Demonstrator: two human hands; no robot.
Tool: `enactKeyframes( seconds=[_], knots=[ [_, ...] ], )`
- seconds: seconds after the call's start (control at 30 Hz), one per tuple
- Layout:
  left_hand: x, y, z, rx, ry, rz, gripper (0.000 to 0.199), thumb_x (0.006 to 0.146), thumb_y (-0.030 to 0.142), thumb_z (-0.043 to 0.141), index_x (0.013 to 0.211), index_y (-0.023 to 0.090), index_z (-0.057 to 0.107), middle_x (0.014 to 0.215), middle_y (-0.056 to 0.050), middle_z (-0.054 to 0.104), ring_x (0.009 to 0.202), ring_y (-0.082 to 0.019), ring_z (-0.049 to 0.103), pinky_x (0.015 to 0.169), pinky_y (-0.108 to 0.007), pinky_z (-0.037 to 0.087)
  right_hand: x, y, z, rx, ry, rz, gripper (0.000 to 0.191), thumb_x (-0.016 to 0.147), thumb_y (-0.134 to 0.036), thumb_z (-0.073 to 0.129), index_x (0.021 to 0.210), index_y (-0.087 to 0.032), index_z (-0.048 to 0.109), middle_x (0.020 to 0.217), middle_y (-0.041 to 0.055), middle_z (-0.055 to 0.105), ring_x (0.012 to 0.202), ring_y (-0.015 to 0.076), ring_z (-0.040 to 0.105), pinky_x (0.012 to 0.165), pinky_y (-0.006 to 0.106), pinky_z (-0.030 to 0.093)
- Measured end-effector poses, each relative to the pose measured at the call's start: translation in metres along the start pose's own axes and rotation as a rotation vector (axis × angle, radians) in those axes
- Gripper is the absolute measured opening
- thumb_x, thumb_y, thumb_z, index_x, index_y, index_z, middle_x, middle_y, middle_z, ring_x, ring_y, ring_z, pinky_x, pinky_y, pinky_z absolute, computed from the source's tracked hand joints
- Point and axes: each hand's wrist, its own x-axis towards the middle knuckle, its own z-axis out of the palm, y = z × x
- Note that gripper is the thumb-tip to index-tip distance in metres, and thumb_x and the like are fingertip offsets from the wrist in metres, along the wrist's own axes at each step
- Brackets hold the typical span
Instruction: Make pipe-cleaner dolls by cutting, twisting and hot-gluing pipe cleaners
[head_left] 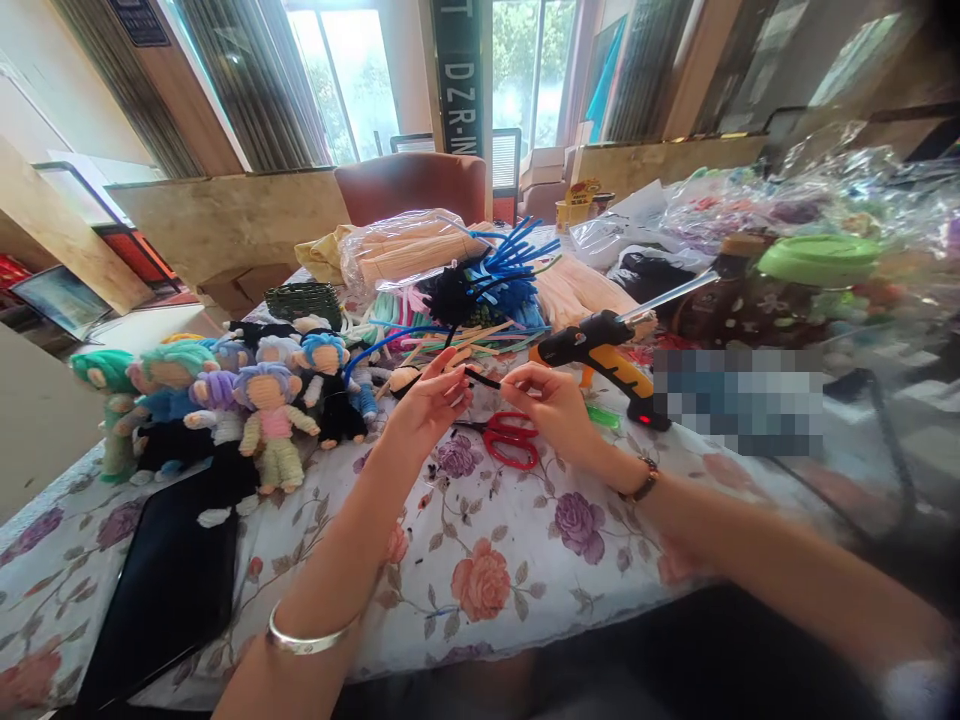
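Observation:
A short black fuzzy stem (482, 377) spans the gap between my two hands above the flowered tablecloth. My left hand (435, 400) has its fingertips closed at the stem's left end. Its right end sits in the pinch of my right hand (546, 405). Red-handled scissors (511, 440) lie just below, their blades partly hidden by my left hand. A black and yellow glue gun (600, 355) with a clear glue stick and a lit red light rests beyond my right hand. Behind my hands are bundles of blue stems (517, 265) and a black bundle (450, 292).
Several yarn dolls (270, 415) crowd the left side, with a black tablet (172, 570) in front of them. A green-lidded jar (817, 262) and plastic bags (795, 200) fill the right. Dark scraps dot the tablecloth (442, 545).

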Motion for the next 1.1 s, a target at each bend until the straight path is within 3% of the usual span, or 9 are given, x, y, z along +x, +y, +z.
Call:
enactKeyframes(
  seconds=[0.2,0.4,0.47,0.57,0.63,0.73,0.83,0.97,1.1],
  knots=[
    [-0.001,-0.002,0.003,0.054,0.007,0.02,0.022,0.071,0.012,0.069,0.091,0.018,0.065,0.068,0.003,0.067,0.057,-0.007,0.061,0.062,-0.021,0.051,-0.001,0.003,0.0,-0.015,0.017,0.057,0.021,0.076,-0.037,0.064,0.075,-0.016,0.067,0.069,0.0016,0.063,0.06,0.0114,0.051,0.056,0.025,0.04],
    [-0.001,-0.006,0.004,0.092,0.017,0.137,0.024,0.063,0.009,0.074,0.085,0.015,0.067,0.069,0.001,0.069,0.056,-0.005,0.061,0.061,-0.017,0.05,0.002,0.004,-0.002,-0.143,0.013,0.072,0.03,0.081,-0.043,0.059,0.086,-0.016,0.069,0.072,0.0031,0.066,0.06,0.0137,0.054,0.056,0.026,0.041],
    [-0.001,-0.005,0.005,0.082,0.052,0.188,0.023,0.062,0.009,0.075,0.083,0.014,0.067,0.067,0.001,0.069,0.056,-0.006,0.062,0.062,-0.018,0.05,0.004,0.002,-0.006,-0.352,0.006,0.005,0.029,0.089,-0.038,0.049,0.095,-0.016,0.067,0.083,0.0058,0.068,0.07,0.0164,0.059,0.063,0.028,0.044],
    [-0.001,-0.003,0.007,0.054,0.098,0.255,0.022,0.062,0.009,0.075,0.082,0.014,0.067,0.066,0.0,0.069,0.057,-0.007,0.063,0.067,-0.021,0.051,0.007,0.0,-0.012,-0.844,-0.073,-0.079,0.028,0.094,-0.025,0.039,0.101,-0.015,0.063,0.102,0.0125,0.066,0.09,0.0217,0.06,0.075,0.032,0.044],
    [-0.001,-0.002,0.007,0.035,0.118,0.284,0.022,0.062,0.008,0.075,0.082,0.013,0.068,0.066,0.0,0.069,0.058,-0.007,0.064,0.072,-0.023,0.052,0.006,-0.001,-0.014,-1.127,-0.156,-0.062,0.026,0.093,-0.022,0.04,0.102,-0.011,0.061,0.107,0.0175,0.063,0.097,0.0253,0.059,0.075,0.032,0.044],
    [0.0,-0.001,0.006,0.003,0.162,0.309,0.018,0.064,0.006,0.073,0.08,0.012,0.068,0.066,0.0,0.069,0.06,-0.008,0.065,0.078,-0.026,0.053,0.004,-0.003,-0.014,-1.33,-0.277,0.022,0.022,0.091,-0.019,0.044,0.1,-0.009,0.061,0.105,0.0206,0.063,0.097,0.0274,0.06,0.071,0.032,0.045],
    [0.0,0.0,0.006,-0.03,0.212,0.318,0.015,0.066,0.004,0.07,0.078,0.012,0.067,0.065,0.0,0.069,0.061,-0.009,0.066,0.08,-0.028,0.053,0.003,-0.006,-0.013,-1.394,-0.362,0.066,0.019,0.088,-0.009,0.045,0.098,-0.008,0.061,0.103,0.0207,0.063,0.095,0.0266,0.062,0.069,0.031,0.045],
    [0.0,0.001,0.006,-0.052,0.234,0.317,0.013,0.069,0.003,0.067,0.079,0.012,0.067,0.063,-0.001,0.069,0.06,-0.009,0.066,0.078,-0.027,0.054,0.002,-0.01,-0.013,-1.419,-0.396,0.099,0.029,0.08,0.005,0.044,0.102,-0.007,0.059,0.106,0.0196,0.062,0.098,0.0261,0.061,0.07,0.029,0.044],
    [0.001,0.001,0.004,-0.056,0.226,0.329,0.015,0.068,0.003,0.068,0.08,0.013,0.067,0.066,0.0,0.069,0.062,-0.009,0.066,0.075,-0.026,0.054,0.001,-0.009,-0.01,-1.189,-0.377,-0.094,0.02,0.092,-0.012,0.041,0.098,-0.01,0.06,0.1,0.0141,0.063,0.093,0.0225,0.06,0.077,0.03,0.043]
  ],
)
